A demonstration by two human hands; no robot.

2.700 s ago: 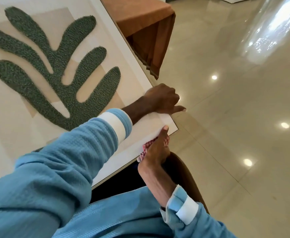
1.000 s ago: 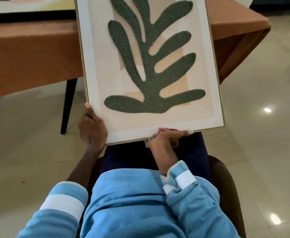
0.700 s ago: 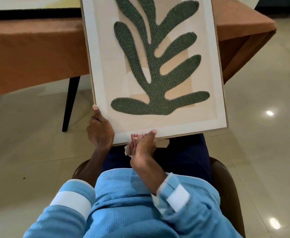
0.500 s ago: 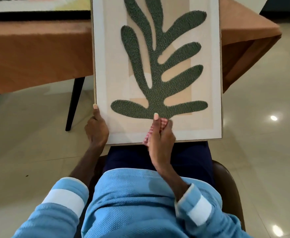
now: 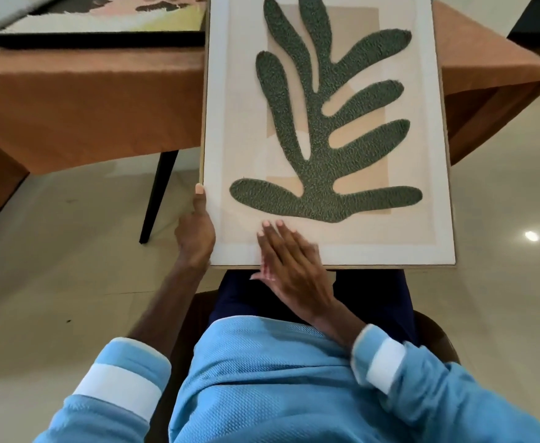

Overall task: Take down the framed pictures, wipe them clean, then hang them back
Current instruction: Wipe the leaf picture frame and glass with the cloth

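Table: we see the table (image 5: 80,100) under its rust-orange cloth standing just beyond our knees, near enough that the far end of the picture we are cleaning reaches over its edge; whether it leans on it we cannot tell.
Black-framed picture: a second picture (image 5: 102,24) lies flat on that cloth at the upper left, we judge parked there off the wall to wait its turn or already done.
Leaf picture: the framed picture with the green leaf (image 5: 326,139) slopes from our lap up toward the table, face to us, so the whole front is open to wiping.
Lap: its near edge sits on our dark trousers (image 5: 374,289), which carry the weight and free one hand for work.
Left hand: our left hand (image 5: 195,238) clasps the lower left edge, thumb laid up along the side, so the frame does not slide under the rubbing.
Right hand: our right hand (image 5: 291,266) lies flat with fingers close together over the lower border, pressing down; it blurs with motion.
Cloth: a sliver of pink-and-white cloth (image 5: 264,272) peeps out under that palm, held pressed against the surface for wiping.
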